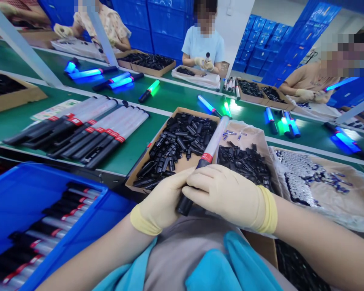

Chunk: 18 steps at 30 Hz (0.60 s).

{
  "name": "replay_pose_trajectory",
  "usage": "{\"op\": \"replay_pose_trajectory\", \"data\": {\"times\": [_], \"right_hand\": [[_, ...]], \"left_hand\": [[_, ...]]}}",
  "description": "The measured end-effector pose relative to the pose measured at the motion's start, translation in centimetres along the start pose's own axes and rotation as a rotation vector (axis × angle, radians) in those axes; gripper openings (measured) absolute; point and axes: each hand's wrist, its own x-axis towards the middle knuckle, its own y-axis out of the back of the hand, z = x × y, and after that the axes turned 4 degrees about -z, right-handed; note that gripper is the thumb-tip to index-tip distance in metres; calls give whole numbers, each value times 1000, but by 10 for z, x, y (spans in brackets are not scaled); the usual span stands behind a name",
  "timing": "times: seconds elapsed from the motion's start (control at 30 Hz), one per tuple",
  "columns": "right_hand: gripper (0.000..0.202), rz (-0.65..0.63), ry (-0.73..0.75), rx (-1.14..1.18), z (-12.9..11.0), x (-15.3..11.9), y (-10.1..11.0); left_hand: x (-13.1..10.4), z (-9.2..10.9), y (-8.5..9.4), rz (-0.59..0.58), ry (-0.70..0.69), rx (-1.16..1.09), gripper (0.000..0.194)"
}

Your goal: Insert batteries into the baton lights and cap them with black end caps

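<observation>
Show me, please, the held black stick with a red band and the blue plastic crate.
Held black stick with a red band (206, 157), head view: on the band.
Blue plastic crate (30, 196), head view: bare inside.

Factory: gloved workers (204, 45) along green bench (175, 92).

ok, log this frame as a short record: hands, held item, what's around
left hand: gloved, against the black handle, fingers mostly hidden
right hand: gloved, fingers curled over the handle
held item: light stick, pale tube, red band, no glow visible
ahead: cardboard box of black parts
ahead right: lined tray of small silvery pieces
left on bench: row of unlit sticks
lower left: blue bin holding more sticks
beyond: glowing sticks on green surface; people with gloved hands across
</observation>
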Motion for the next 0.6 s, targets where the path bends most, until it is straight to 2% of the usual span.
{"op": "replay_pose_trajectory", "data": {"times": [0.07, 0.1, 0.17, 0.2, 0.23, 0.27, 0.4, 0.43, 0.47, 0.53, 0.6], "right_hand": [[29, 15, -26, 91, -2, -5, -2], [33, 14, -50, 137, -4, -7, -4], [43, -22, -109, 215, -9, -13, -9], [47, -44, -138, 246, -11, -16, -11], [51, -54, -161, 278, -12, -20, -13], [53, -29, -182, 314, -13, -23, -14], [46, 326, -413, 414, -13, -35, -6], [41, 360, -446, 416, -14, -35, -5], [35, 336, -438, 403, -15, -34, -4], [25, 197, -326, 334, -19, -25, -7], [23, 89, -220, 216, -21, -8, -17]], "left_hand": [[1, 3, -5, -61, 45, 36, 53], [1, 4, -9, -71, 71, 21, 46], [3, 6, -17, -72, 143, -72, 21], [4, 7, -21, -71, 175, -127, 22], [5, 8, -23, -72, 187, -161, 31], [6, 9, -24, -72, 181, -176, 35], [6, 12, -20, -87, 106, -121, 15], [7, 12, -19, -96, 84, -97, 14], [8, 13, -19, -103, 63, -78, 13], [13, 16, -21, -89, 33, -75, 15], [20, 20, -26, -62, 85, -106, 21]]}}
